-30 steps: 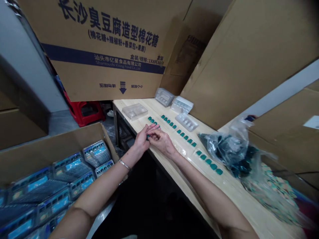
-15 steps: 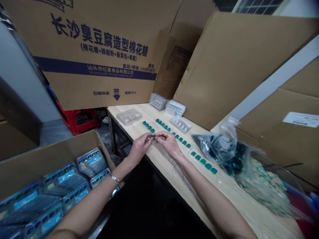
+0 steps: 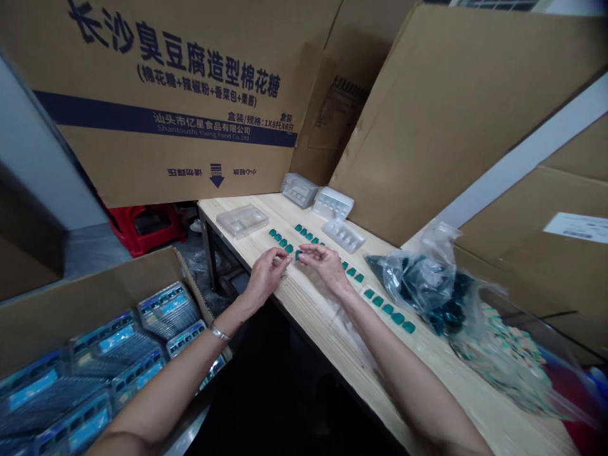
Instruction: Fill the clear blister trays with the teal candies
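Piece (image 3: 297, 255), green, at the right hand's (image 3: 324, 265) tips; cannot tell whether the grip pinches.

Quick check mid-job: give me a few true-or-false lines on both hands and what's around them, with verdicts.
1. A small, blocky green piece is at the fingertips of the person's bare right hand. True.
2. The person's left hand wears a glove. False: it is bare, with a thin silvery bracelet at the wrist.
3. A flat, rectangular clear plastic tray lies on the pale wooden table. True.
4. The low red plastic stool stands on that table. False: it stands on the floor.
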Tool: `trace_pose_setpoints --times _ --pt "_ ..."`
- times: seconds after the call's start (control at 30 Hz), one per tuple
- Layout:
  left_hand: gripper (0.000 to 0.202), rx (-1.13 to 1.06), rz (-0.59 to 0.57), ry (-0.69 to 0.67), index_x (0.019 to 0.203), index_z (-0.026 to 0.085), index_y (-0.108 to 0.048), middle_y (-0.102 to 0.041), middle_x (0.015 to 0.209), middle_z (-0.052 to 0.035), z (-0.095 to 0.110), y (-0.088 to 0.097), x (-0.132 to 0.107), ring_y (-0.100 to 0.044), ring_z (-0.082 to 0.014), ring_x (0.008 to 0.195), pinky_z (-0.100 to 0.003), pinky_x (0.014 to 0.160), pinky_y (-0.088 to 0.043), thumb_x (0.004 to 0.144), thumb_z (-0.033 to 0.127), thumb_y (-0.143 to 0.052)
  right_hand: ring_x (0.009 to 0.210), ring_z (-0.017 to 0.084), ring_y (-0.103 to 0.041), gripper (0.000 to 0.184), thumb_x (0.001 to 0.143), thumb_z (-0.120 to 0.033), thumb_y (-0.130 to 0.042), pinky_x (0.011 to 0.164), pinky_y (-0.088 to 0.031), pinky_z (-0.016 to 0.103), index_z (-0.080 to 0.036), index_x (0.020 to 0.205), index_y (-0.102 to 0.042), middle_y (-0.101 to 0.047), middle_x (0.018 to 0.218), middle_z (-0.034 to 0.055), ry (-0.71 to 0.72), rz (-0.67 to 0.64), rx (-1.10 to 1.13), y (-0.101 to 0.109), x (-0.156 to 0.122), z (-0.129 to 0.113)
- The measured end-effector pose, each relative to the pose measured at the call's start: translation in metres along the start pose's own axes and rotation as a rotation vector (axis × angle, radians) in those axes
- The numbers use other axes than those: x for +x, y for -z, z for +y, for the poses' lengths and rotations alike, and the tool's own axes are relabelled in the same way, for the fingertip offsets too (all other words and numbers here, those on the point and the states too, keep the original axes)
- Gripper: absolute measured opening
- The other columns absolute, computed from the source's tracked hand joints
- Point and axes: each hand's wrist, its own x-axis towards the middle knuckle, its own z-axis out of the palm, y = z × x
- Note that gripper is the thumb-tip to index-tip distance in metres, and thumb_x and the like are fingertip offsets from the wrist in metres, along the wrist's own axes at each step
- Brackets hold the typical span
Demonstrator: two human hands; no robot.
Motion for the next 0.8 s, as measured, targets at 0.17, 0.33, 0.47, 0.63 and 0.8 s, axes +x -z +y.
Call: trace_pose_setpoints --times 0.17,0.33,0.47,0.63,0.8 --pt "0.013 0.457 -0.190 -0.303 0.086 0.017 -0.065 -0.066 0.086 -0.0077 -0.016 0.010 -0.001 -0.059 -0.0205 0.087 -0.038 0.085 -0.044 0.084 0.023 -0.053 0.081 0.020 -0.061 0.014 0.074 -0.025 -0.061 0.080 -0.048 0.034 -0.019 0.079 -0.072 -0.068 0.085 0.0073 0.322 -0.077 -0.459 0.019 0.036 0.021" --pt "0.016 0.488 -0.236 -0.304 0.087 0.018 -0.067 -0.066 0.086 -0.0079 -0.023 0.008 0.000 -0.059 -0.0208 0.087 -0.036 0.084 -0.043 0.084 0.024 -0.052 0.082 0.020 -0.060 0.021 0.081 -0.020 -0.051 0.078 -0.047 0.035 -0.018 0.086 -0.071 -0.066 0.085 0.0085 0.433 -0.209 -0.634 0.012 0.047 0.035" --pt "0.017 0.444 -0.233 -0.287 0.086 0.018 -0.068 -0.066 0.085 -0.0082 -0.023 0.008 0.002 -0.058 -0.0210 0.085 -0.037 0.084 -0.043 0.085 0.021 -0.051 0.083 0.019 -0.058 0.019 0.080 -0.021 -0.053 0.079 -0.047 0.034 -0.019 0.088 -0.070 -0.066 0.085 0.0068 0.409 -0.236 -0.662 0.009 0.053 0.045" --pt "0.019 0.471 -0.240 -0.306 0.082 0.017 -0.067 -0.066 0.083 -0.0087 -0.023 0.008 0.002 -0.058 -0.0211 0.083 -0.036 0.083 -0.042 0.085 0.019 -0.049 0.081 0.019 -0.058 0.017 0.081 -0.023 -0.055 0.081 -0.047 0.035 -0.021 0.087 -0.070 -0.064 0.083 0.0056 0.394 -0.231 -0.670 0.010 0.060 0.053" --pt "0.019 0.486 -0.233 -0.297 0.083 0.016 -0.067 -0.066 0.084 -0.0095 -0.022 0.008 0.003 -0.059 -0.0211 0.083 -0.036 0.083 -0.043 0.085 0.019 -0.048 0.078 0.018 -0.057 0.012 0.079 -0.025 -0.059 0.078 -0.046 0.032 -0.020 0.083 -0.070 -0.062 0.081 0.0047 0.394 -0.269 -0.656 0.006 0.062 0.053"
